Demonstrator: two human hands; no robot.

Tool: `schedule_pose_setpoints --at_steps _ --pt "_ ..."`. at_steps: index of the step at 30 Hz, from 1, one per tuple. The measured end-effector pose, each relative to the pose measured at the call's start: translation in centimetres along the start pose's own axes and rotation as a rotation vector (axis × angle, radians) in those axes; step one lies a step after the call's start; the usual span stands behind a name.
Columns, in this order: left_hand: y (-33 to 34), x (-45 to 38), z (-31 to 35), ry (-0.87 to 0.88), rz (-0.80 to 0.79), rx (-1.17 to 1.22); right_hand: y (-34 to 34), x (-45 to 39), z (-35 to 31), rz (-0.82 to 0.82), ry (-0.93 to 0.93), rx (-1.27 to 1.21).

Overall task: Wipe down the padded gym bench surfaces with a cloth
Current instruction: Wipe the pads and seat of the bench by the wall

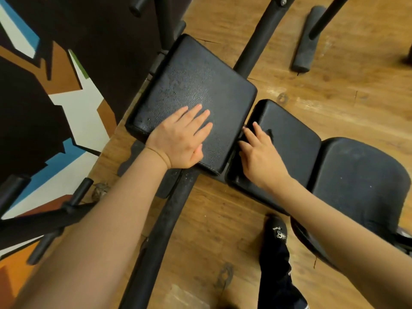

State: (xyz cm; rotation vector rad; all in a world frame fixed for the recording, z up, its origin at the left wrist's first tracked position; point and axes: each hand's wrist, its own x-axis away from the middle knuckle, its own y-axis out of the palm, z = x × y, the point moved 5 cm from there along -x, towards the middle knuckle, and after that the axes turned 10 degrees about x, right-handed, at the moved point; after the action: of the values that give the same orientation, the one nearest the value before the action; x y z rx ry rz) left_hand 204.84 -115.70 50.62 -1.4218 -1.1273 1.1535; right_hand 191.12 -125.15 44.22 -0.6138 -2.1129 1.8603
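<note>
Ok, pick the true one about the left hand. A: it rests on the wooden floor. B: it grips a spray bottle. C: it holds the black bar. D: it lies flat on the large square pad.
D: the left hand lies with fingers spread flat on the large square pad.

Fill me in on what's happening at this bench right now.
A person leans over a black padded gym bench on a wooden floor. The left hand lies flat, fingers straight, on the large square pad. The right hand is at the near edge of the middle pad, by the gap between the two pads, fingers curled on something dark; whether that is a cloth cannot be told. A third pad lies to the right, untouched.
</note>
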Motion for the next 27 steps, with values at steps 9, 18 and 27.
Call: schedule_pose_setpoints --at_steps 9,18,27 --pt "0.0 0.1 0.1 -0.005 0.01 0.007 0.1 1.6 0.4 -0.002 -0.016 -0.058" --pt "0.0 0.0 0.0 0.002 -0.007 -0.014 2.1 7.5 -1.7 0.025 -0.106 -0.162" --pt "-0.2 -0.1 0.2 0.001 -0.091 -0.041 2.3 7.6 -2.8 0.162 0.341 -0.267"
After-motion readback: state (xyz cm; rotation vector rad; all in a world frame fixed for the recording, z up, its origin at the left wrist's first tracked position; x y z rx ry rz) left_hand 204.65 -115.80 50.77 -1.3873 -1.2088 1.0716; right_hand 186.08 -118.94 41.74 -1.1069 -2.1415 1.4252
